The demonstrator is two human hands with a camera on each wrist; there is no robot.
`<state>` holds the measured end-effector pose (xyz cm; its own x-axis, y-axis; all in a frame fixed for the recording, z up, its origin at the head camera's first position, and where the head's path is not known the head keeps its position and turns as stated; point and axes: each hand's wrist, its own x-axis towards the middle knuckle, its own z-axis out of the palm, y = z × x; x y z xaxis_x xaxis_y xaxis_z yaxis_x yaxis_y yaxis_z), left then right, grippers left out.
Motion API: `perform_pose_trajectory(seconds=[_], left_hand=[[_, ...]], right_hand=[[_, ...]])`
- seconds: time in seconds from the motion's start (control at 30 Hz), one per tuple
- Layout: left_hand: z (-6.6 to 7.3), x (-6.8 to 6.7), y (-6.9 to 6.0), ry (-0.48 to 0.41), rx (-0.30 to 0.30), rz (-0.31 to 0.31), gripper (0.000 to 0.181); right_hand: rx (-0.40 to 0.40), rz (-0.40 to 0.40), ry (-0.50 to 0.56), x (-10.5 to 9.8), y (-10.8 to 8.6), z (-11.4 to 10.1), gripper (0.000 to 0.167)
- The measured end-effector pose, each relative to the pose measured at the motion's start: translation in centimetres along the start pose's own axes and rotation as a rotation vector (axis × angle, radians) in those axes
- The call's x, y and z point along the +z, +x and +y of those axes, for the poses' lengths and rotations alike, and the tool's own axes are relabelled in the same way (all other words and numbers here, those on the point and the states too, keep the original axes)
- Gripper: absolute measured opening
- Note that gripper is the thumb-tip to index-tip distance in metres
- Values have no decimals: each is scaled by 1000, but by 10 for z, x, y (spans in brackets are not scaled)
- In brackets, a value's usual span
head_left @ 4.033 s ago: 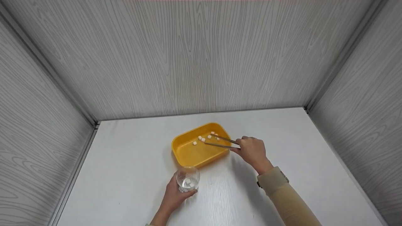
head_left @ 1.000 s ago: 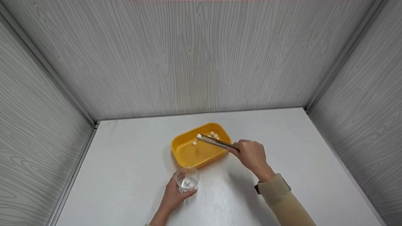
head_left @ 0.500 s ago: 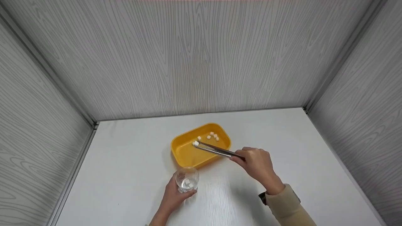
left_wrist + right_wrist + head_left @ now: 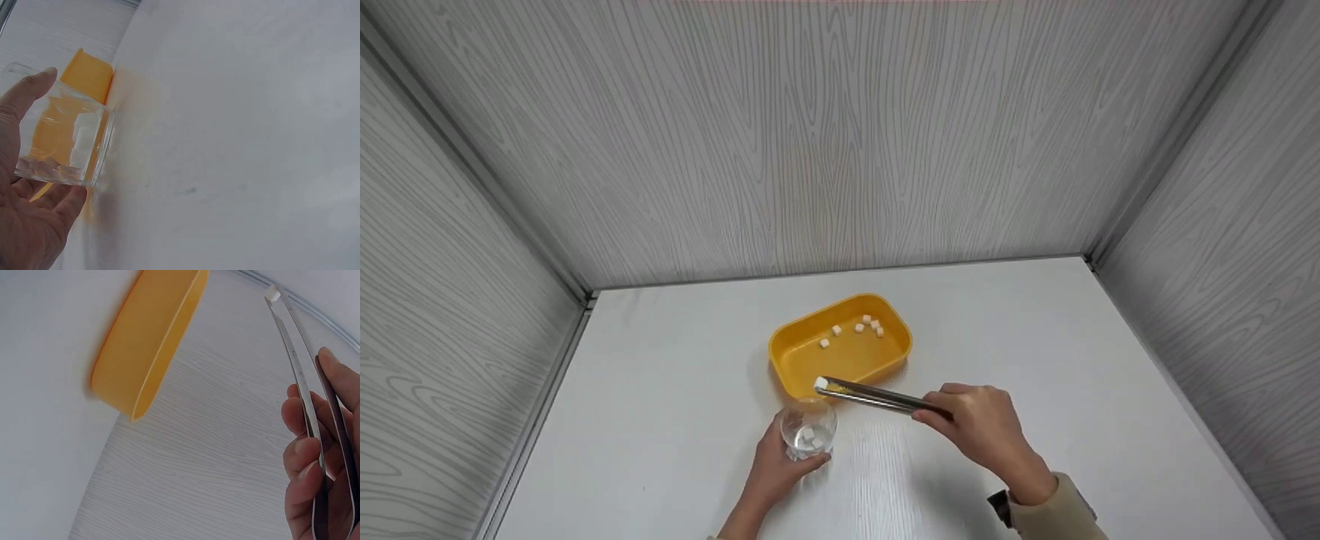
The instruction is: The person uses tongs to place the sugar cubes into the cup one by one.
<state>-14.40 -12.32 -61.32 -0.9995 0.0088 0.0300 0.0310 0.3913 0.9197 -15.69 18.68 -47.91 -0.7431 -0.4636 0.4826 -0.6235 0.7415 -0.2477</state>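
My left hand grips a clear glass upright on the table; a few white cubes lie in its bottom. In the left wrist view the thumb and fingers wrap the glass. My right hand squeezes metal tongs, whose tips pinch one white cube. That cube hangs over the near rim of a yellow tray, just beyond the mouth of the glass. In the right wrist view the cube sits between the tong tips. Several more white cubes lie in the tray.
The white table carries the tray and the glass. Grey wood-grain panels stand at the back and both sides. The tray's near edge is close to the glass.
Over four seconds the tongs have closed on a cube and lifted it. In the last second they carried it toward me, from over the tray to near the glass. The left hand stayed still.
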Motion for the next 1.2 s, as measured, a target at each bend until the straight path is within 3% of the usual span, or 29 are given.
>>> perform_pose_trajectory(seconds=[0.37, 0.6, 0.87, 1.2], left_hand=[[1, 0, -1, 21, -1, 7, 100], [1, 1, 0, 30, 7, 11, 101], [2, 1, 1, 31, 8, 13, 100], [1, 0, 1, 16, 10, 10, 99]], right_hand=[[-25, -7, 22, 8, -17, -5, 17], [17, -62, 6, 9, -19, -7, 20], [35, -10, 8, 7, -16, -5, 19], [162, -21, -106, 7, -8, 3, 25]])
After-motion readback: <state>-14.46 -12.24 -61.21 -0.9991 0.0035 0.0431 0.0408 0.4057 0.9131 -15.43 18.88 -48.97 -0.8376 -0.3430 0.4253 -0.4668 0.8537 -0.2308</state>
